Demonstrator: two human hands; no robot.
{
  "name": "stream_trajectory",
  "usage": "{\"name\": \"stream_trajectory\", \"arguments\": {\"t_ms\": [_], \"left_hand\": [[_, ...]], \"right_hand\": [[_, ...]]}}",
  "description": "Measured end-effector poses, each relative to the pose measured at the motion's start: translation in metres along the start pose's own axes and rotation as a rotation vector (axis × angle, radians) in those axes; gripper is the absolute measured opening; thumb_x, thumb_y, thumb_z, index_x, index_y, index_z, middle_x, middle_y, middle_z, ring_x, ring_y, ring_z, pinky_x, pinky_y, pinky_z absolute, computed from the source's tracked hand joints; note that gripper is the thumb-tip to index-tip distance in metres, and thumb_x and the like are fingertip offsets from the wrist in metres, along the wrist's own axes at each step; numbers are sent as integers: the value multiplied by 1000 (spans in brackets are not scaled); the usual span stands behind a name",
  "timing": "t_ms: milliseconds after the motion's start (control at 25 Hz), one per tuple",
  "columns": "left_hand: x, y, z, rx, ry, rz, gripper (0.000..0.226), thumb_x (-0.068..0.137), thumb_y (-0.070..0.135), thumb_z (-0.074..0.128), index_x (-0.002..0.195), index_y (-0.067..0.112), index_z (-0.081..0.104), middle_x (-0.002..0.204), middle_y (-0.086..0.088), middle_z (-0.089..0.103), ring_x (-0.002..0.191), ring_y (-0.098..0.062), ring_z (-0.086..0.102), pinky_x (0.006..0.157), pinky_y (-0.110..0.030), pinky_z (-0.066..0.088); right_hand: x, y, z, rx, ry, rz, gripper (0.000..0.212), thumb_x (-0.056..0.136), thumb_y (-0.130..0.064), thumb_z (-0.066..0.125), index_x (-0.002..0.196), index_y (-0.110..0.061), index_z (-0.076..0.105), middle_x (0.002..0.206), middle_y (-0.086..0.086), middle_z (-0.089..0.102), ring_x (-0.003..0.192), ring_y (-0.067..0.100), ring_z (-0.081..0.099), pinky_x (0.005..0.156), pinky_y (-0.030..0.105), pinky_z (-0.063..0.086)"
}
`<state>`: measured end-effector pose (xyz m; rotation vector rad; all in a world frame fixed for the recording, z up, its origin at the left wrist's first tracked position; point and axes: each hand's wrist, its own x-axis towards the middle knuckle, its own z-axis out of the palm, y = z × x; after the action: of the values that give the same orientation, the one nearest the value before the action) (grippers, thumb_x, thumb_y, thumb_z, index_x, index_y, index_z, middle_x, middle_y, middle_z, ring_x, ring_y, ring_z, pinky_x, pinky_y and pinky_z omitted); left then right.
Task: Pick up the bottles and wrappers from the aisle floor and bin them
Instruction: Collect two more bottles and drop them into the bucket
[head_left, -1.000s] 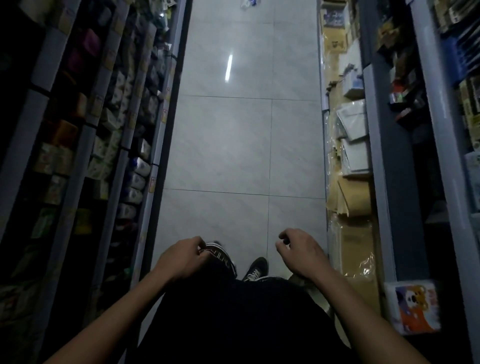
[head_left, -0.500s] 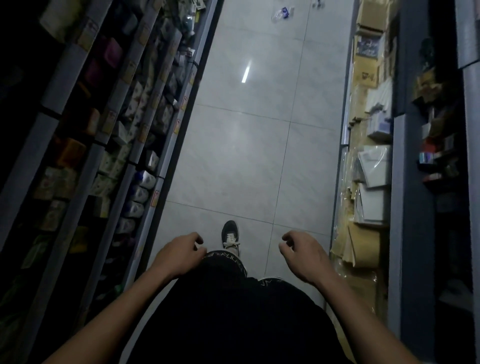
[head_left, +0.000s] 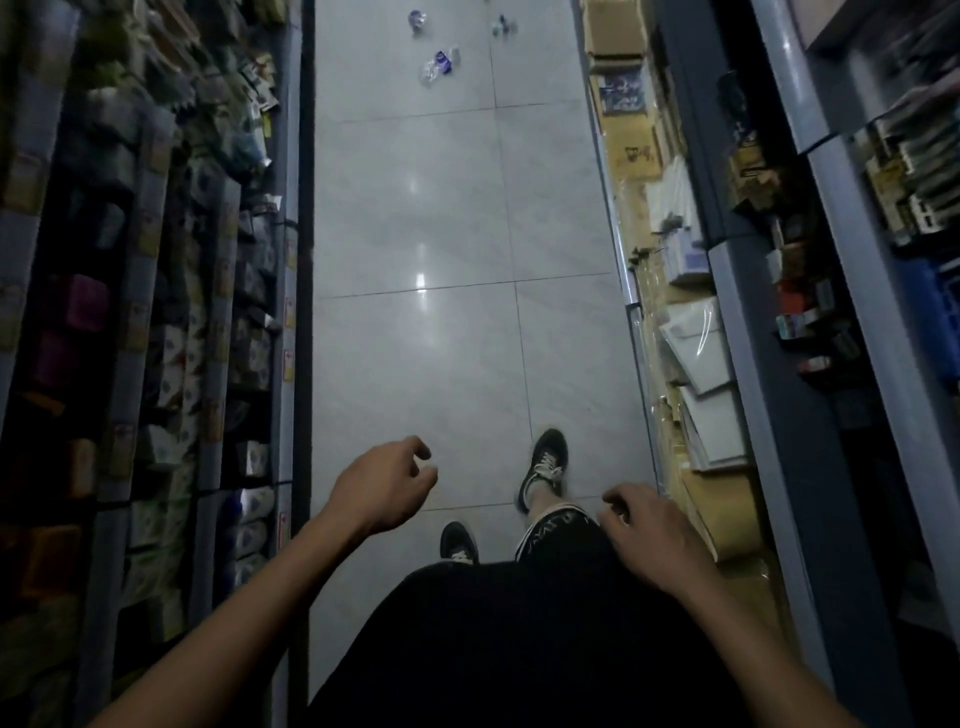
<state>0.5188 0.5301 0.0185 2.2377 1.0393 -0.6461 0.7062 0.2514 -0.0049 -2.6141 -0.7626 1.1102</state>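
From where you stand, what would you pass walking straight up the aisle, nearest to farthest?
Left shoe → right shoe → bare floor tiles → crushed clear bottle with blue label → two more small pieces of litter at the far end.

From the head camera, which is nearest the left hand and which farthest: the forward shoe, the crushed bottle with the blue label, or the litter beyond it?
From the left hand:
1. Forward shoe, just to its right.
2. Crushed bottle, far up the aisle.
3. Litter beyond, near the top edge.
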Motion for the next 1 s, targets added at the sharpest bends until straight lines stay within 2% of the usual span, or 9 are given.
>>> {"name": "stream_trajectory", "arguments": {"t_ms": [360, 640, 800, 1000], "left_hand": [[83, 72, -56, -112, 36, -171, 42, 93, 52, 48, 125, 30, 63, 106, 7, 74, 93, -15, 67, 83, -38, 57], [151, 56, -106, -212, 13, -314, 38, 95, 47, 52, 126, 28, 63, 106, 7, 74, 90, -12, 66, 78, -32, 53], [219, 43, -164, -249, 2, -293, 39, 96, 46, 52, 129, 27, 62, 108, 5, 73, 92, -13, 66, 81, -34, 55], [315, 43, -253, -185, 7, -176, 40, 98, 46, 51, 131, 26, 61, 110, 5, 73, 93, -13, 65, 79, -33, 53]], "right_hand": [[160, -40, -142, -80, -40, -174, 36, 98, -43, 52, 125, -23, 65, 116, -3, 66, 104, 15, 61, 85, 32, 49], [288, -123, -203, -146, -45, -314, 38, 99, -44, 50, 125, -22, 65, 112, -4, 67, 101, 15, 61, 84, 35, 51], [344, -162, -229, -167, -22, -277, 38, 98, -45, 51, 125, -21, 66, 110, -3, 67, 97, 14, 62, 82, 34, 51], [387, -192, -264, -118, 15, -162, 34, 98, -43, 54, 121, -23, 67, 108, -6, 66, 94, 9, 60, 80, 31, 49]]}}
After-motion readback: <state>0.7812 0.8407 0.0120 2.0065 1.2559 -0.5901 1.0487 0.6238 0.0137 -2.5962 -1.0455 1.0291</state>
